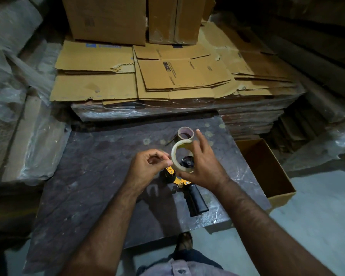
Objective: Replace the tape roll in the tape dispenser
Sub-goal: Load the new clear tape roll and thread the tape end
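A yellow and black tape dispenser (189, 188) lies on the dark stone slab (92, 176), black handle pointing toward me. Its black hub (187, 163) shows through the hole of a clear tape roll (175, 156). My right hand (203, 166) holds that roll upright just above the dispenser. My left hand (147, 166) pinches at the roll's left edge with thumb and fingers; whether it holds a loose tape end is too small to tell. An empty cardboard core (185, 133) stands on the slab just behind the roll.
Flattened cardboard sheets (167, 76) lie stacked behind the slab, with upright boxes (127, 16) beyond. An open cardboard box (267, 170) sits right of the slab. Plastic-wrapped bundles (28, 136) crowd the left side. My foot (184, 242) is on the floor below.
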A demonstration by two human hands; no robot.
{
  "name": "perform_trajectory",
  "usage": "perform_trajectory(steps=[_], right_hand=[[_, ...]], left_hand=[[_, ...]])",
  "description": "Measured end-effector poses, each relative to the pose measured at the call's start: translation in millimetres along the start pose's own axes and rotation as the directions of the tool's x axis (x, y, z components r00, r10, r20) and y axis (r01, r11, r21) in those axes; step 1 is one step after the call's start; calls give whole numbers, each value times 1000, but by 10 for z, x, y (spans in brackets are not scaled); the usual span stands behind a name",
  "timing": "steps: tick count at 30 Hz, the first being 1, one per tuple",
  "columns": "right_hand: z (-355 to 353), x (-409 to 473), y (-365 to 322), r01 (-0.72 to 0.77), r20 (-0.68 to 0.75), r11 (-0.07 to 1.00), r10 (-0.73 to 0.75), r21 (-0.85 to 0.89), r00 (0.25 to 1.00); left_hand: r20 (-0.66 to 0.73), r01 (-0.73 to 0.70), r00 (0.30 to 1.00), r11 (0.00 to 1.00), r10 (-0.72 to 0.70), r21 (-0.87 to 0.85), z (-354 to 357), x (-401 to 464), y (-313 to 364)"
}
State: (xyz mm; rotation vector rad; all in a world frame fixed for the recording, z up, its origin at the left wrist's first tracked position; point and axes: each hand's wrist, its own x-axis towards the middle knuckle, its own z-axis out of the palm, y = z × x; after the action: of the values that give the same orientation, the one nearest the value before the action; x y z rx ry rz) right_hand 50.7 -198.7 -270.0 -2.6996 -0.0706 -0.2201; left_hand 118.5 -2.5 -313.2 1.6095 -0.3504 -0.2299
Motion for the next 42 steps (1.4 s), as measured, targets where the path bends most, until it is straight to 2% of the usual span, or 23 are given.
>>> perform_trajectory(steps=[4,9,13,17,20,26,30,35,39,42], right_hand=[[56,50,170,-25,40,1000,25,-10,999],[151,163,520,-57,150,995,69,-83,986],[165,306,838,-20,260,1000,20,-3,965],[215,443,1213,37,402,998,-51,43,914],[372,554,1384,82,433,996,-93,44,897],[536,831,1520,254,520,965,-180,-73,835],[610,999,1482,329,597,939,-206,-103,775],[732,1087,1500,374,663,913,-178,-165,727],[804,1051,1586,383,678,907,-173,-172,714],[811,1055,1580,411,685,894,-188,-177,704]], left_hand=[[34,15,999,995,-18,102,118,67,-96],[-24,-11,1000,951,19,309,264,150,-273],[-46,24,999,889,-4,456,320,227,-453],[-142,147,986,875,-90,461,392,237,-672],[-188,220,971,867,-150,447,495,228,-801],[-268,342,930,863,-253,371,697,147,-1100],[-313,410,901,829,-302,380,789,56,-1202],[-364,445,881,792,-303,419,790,26,-1271],[-336,369,918,764,-211,529,904,-55,-1289],[-359,379,909,779,-211,500,911,-75,-1350]])
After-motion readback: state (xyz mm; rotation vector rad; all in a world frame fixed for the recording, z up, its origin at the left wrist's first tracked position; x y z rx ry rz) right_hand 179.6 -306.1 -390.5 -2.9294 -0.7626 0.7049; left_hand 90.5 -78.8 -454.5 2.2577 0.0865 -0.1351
